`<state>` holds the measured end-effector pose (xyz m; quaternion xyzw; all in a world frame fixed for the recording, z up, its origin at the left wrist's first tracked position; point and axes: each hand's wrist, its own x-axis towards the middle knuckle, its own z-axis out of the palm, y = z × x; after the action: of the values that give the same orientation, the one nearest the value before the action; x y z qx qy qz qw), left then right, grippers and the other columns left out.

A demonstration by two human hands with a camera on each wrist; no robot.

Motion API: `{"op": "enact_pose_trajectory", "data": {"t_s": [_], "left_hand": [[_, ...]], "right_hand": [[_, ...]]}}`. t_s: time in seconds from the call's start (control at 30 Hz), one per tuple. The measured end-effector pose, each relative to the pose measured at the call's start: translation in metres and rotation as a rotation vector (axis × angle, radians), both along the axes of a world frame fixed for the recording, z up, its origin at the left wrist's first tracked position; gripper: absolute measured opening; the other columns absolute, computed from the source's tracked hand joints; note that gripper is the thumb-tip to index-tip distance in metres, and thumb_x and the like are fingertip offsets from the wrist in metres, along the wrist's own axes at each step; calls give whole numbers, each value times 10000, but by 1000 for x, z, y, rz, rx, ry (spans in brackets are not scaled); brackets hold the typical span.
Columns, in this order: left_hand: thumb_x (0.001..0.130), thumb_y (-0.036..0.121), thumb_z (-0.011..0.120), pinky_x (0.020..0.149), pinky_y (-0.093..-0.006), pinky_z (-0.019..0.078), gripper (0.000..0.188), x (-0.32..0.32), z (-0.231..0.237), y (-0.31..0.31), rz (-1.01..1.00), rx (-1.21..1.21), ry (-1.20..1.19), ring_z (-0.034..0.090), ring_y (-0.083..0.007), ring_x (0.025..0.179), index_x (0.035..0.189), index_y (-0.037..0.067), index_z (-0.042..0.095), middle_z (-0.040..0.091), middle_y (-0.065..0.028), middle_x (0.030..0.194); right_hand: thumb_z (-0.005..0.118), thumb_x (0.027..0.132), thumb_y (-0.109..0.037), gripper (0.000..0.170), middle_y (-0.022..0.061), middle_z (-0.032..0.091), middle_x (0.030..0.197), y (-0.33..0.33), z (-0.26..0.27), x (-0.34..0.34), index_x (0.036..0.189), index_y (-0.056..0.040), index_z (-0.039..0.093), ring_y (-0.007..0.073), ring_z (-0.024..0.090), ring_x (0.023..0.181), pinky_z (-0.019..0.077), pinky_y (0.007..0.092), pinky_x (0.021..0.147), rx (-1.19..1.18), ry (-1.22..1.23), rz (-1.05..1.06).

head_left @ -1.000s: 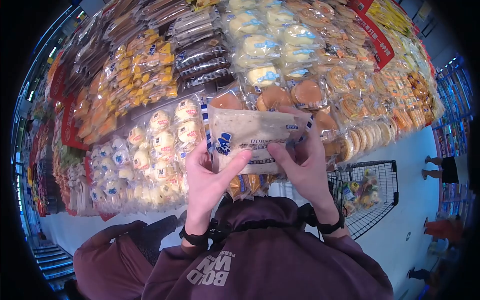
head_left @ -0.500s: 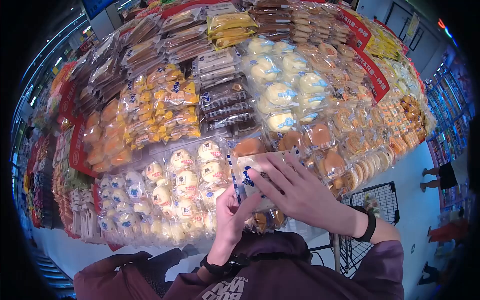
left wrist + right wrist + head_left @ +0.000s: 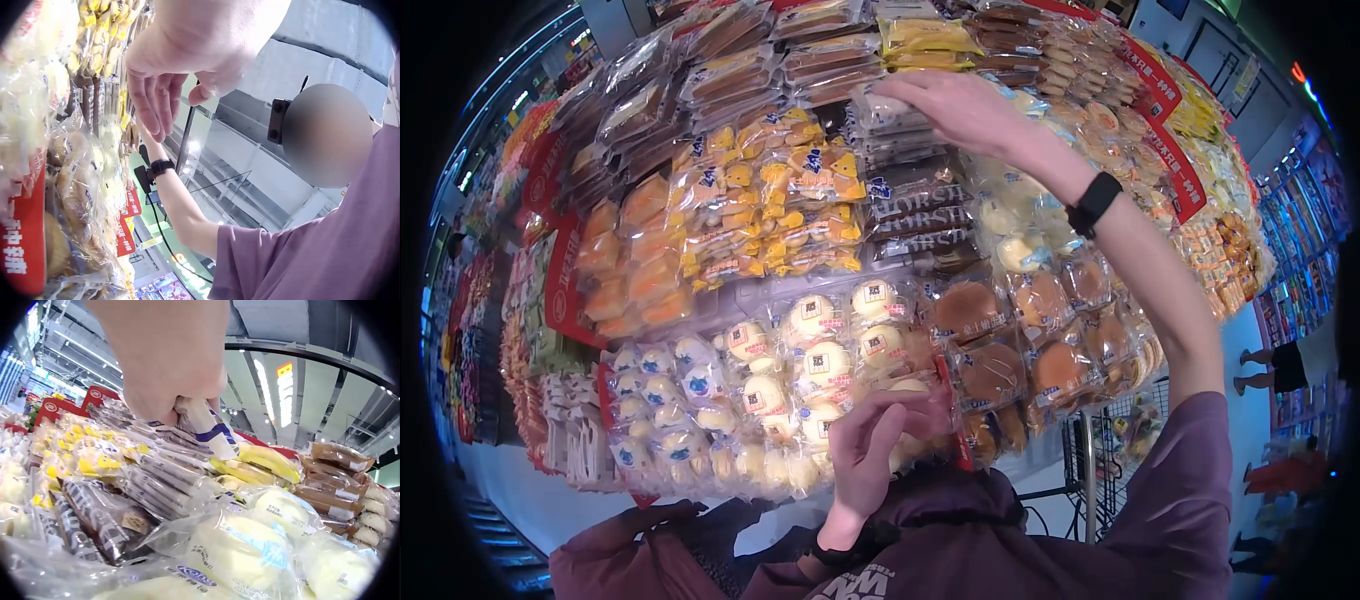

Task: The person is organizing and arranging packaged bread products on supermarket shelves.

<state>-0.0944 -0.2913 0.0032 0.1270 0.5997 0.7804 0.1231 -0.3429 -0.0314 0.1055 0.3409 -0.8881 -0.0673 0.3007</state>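
My right hand (image 3: 960,108) is stretched out over the far middle of the bread display. In the right wrist view its fingers grip one end of a packaged bread loaf (image 3: 215,432) in a clear wrapper with blue-and-white stripes, right over a stack of similar pale packs (image 3: 159,484). Part of the loaf is hidden behind the hand. My left hand (image 3: 868,445) hovers at the front edge, close by the round white buns (image 3: 825,365) in clear bags. Its fingers (image 3: 164,103) hang loosely bent and hold nothing.
Dark-wrapped bread packs (image 3: 920,210) lie just in front of the pale stack, with yellow-wrapped buns (image 3: 810,180) to their left. Brown round cakes (image 3: 990,375) sit front right. A wire shopping cart (image 3: 1110,465) stands at right, and another person's sleeve (image 3: 610,550) shows at lower left.
Both hands held the loaf before me; the left has let go and stays near the front edge. My right hand has carried the loaf forward to the pale stack.
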Motion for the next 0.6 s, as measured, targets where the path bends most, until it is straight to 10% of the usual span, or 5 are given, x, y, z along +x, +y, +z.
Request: {"op": "enact_pose_trajectory", "data": {"t_s": [0.37, 0.6], "left_hand": [[993, 126, 448, 704, -311, 542, 281, -12, 3, -26, -17, -17, -35, 690, -217, 746, 1046, -93, 617, 692, -188, 878], [998, 130, 458, 699, -309, 543, 278, -23, 0, -30, -54, -22, 5, 691, -214, 752, 1048, -93, 617, 690, -182, 877]], "right_hand": [[387, 989, -462, 543, 195, 538, 1299, 2, -40, -53, 1384, -93, 438, 359, 543, 1157, 436, 436, 999, -38, -127, -1], [352, 1017, -440, 511, 163, 534, 1322, 1, -47, -65, 1385, -99, 450, 342, 524, 1186, 410, 427, 1023, -33, -107, 32]]}}
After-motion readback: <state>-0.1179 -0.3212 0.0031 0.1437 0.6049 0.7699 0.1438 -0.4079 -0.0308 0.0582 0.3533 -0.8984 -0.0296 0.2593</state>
